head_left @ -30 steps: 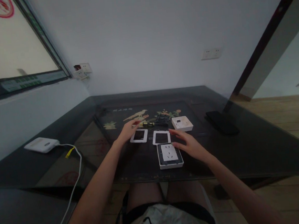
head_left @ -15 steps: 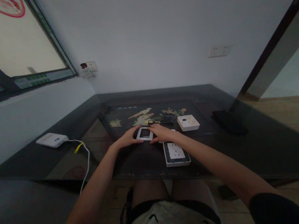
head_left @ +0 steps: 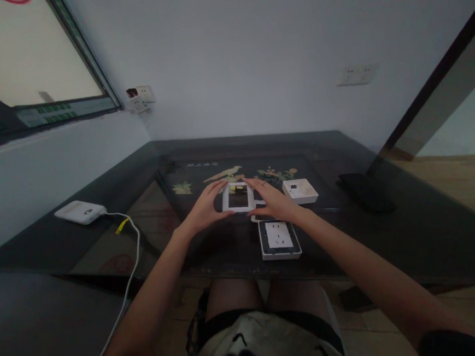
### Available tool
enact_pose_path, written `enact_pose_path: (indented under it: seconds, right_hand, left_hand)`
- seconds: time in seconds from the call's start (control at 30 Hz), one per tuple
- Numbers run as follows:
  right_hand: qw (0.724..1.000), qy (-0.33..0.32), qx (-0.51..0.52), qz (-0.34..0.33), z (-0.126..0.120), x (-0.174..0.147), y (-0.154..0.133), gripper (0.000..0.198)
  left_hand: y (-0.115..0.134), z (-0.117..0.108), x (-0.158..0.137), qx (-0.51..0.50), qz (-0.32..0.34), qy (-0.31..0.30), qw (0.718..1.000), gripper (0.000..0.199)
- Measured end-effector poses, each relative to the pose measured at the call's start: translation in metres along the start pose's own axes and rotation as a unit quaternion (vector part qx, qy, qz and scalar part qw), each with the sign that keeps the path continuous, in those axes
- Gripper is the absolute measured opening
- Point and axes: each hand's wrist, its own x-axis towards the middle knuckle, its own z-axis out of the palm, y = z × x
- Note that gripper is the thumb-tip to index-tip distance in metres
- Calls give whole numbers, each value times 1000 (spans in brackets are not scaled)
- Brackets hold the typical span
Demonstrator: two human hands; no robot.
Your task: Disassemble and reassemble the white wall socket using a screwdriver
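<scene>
Between my two hands is a white square socket cover frame (head_left: 225, 202), raised with its open middle facing me. My left hand (head_left: 207, 206) grips its left side, fingers at the top and thumb at the bottom. On the right side my right hand (head_left: 273, 201) holds it the same way. Through the opening a bit of yellow shows, likely the screwdriver handle (head_left: 237, 189). Below my right hand lies a wall socket (head_left: 279, 236) seated in a white box. Another white piece (head_left: 260, 218) is partly hidden under that hand.
An open white mounting box (head_left: 300, 191) stands right of my hands. Farther right lies a black pouch-like item (head_left: 366, 192). At the left are a white device (head_left: 79, 212) and its cable (head_left: 138, 246) with a yellow tag. The dark table (head_left: 211, 257) meets the wall behind.
Both hands have lifted the cover frame and tilted it up, moving it slightly right. My view has shifted a little. The socket and boxes stay in place on the table.
</scene>
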Motion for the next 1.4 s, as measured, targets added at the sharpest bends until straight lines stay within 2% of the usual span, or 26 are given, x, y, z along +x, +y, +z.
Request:
enact_pose_path:
  seconds: [0.2, 0.37, 0.5, 0.63, 0.83, 1.4]
  right_hand:
    - [999, 29, 31, 12, -30, -60, -14, 80]
    - [991, 35, 108, 68, -29, -106, -18, 73]
    - [982, 31, 157, 100, -20, -125, -14, 69]
    - [980, 21, 163, 115, -17, -132, -13, 69]
    - [977, 14, 177, 116, -14, -136, -19, 65]
    - [979, 10, 166, 116, -11, -138, -16, 66]
  left_hand:
    - [70, 16, -9, -18, 5, 26, 999, 79]
    - [103, 47, -29, -76, -52, 10, 996, 74]
    - [109, 69, -44, -122, -100, -2, 987, 68]
    - [109, 78, -49, -154, -112, -4, 982, 69]
    - [107, 81, -53, -173, -117, -29, 978, 68]
    - [106, 82, -53, -188, -111, -30, 976, 67]
